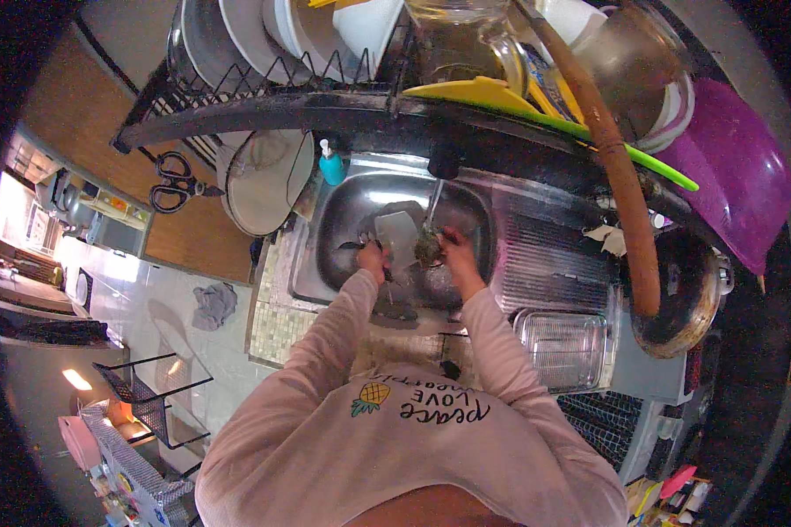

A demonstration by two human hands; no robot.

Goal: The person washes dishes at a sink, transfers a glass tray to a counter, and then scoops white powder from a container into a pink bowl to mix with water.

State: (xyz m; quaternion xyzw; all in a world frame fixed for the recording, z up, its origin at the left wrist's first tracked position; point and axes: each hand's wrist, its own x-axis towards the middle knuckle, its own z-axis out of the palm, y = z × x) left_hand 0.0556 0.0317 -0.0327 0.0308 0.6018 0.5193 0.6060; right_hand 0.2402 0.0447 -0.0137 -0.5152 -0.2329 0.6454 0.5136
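Both hands are over a stainless steel sink, where water runs from a dark tap. My left hand is closed around dark, thin utensils, too small to name exactly; their ends stick out to either side of the fingers. My right hand grips a greenish-brown scouring pad or sponge, just below the water stream. Between the hands, a pale rectangular item lies in the basin.
A teal pump bottle stands at the sink's back left corner. Overhead hangs a black dish rack with plates. Right of the basin are a ribbed drainboard, a clear glass dish and a pan. Scissors hang at left.
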